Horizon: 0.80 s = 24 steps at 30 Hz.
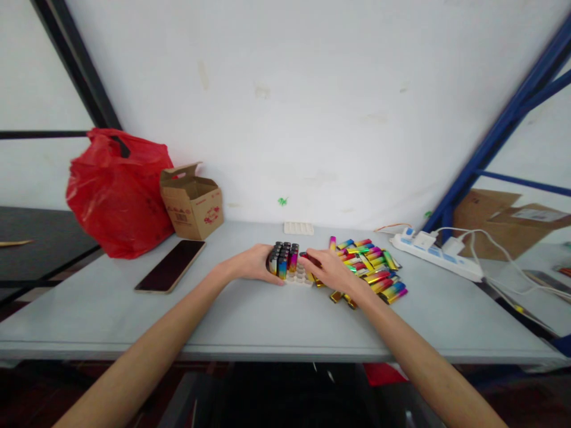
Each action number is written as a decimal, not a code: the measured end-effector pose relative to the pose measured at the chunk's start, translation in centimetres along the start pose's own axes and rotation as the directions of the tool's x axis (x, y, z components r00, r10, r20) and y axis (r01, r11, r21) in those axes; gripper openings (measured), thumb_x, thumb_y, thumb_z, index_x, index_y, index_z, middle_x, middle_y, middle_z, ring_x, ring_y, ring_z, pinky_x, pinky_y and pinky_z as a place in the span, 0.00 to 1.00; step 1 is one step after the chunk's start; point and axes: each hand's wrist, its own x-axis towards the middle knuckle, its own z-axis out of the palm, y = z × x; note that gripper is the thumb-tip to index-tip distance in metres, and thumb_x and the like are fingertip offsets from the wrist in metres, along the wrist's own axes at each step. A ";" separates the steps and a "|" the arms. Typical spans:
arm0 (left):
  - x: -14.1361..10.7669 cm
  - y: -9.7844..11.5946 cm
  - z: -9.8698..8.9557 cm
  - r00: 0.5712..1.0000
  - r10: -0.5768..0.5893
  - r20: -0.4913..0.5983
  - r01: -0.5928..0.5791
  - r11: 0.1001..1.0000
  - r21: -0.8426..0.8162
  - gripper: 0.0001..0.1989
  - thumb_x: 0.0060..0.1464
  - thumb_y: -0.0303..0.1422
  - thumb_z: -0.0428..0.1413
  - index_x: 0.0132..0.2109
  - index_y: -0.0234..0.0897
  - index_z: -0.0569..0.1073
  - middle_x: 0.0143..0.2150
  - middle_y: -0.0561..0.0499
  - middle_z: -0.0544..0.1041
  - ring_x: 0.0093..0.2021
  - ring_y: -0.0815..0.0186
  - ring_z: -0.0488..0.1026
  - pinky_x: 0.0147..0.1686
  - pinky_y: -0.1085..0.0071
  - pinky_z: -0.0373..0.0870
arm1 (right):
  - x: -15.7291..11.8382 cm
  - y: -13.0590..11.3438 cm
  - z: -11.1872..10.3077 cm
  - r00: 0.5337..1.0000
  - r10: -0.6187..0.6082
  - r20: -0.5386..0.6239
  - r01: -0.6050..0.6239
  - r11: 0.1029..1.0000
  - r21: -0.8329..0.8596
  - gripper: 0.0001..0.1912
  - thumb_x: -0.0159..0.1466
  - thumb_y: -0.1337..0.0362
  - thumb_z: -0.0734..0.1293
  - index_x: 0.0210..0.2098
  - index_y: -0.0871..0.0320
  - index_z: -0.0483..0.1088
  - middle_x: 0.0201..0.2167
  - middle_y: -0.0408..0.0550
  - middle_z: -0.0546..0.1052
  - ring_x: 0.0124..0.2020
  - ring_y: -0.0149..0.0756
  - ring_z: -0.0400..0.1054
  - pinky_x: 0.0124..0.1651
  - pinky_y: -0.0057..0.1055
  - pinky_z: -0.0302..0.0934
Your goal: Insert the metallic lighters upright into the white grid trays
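Note:
Several lighters [282,267] with black tops and shiny, coloured bodies stand upright in rows in a white tray [300,279] with round slots. My left hand [257,263] curves around the tray's left end, thumb in front and fingers behind, against the lighters. Over the right end of the tray, my right hand [328,268] is closed with its fingertips pinched on a lighter [307,257], mostly hidden by the fingers. Just right of that hand lies a loose pile of metallic rainbow-coloured lighters [377,267].
Against the wall lies another white slotted tray [298,228]. A phone [172,266], an open cardboard box [191,202] and a red plastic bag [120,196] occupy the left side. At right, a white power strip [439,257] carries plugs and cables. The grey table's front edge [285,352] is near me.

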 end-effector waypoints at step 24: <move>0.0 -0.1 0.0 1.000 0.008 -0.008 -0.008 0.999 0.040 0.34 0.40 0.49 0.71 0.53 0.39 0.78 0.48 0.50 0.84 0.45 0.55 0.79 0.44 0.68 0.73 | 0.5 -1.2 1.7 0.989 0.086 0.121 -0.047 0.954 -0.296 0.19 0.75 0.50 0.60 0.47 0.59 0.74 0.40 0.55 0.82 0.37 0.40 0.75 0.36 0.29 0.56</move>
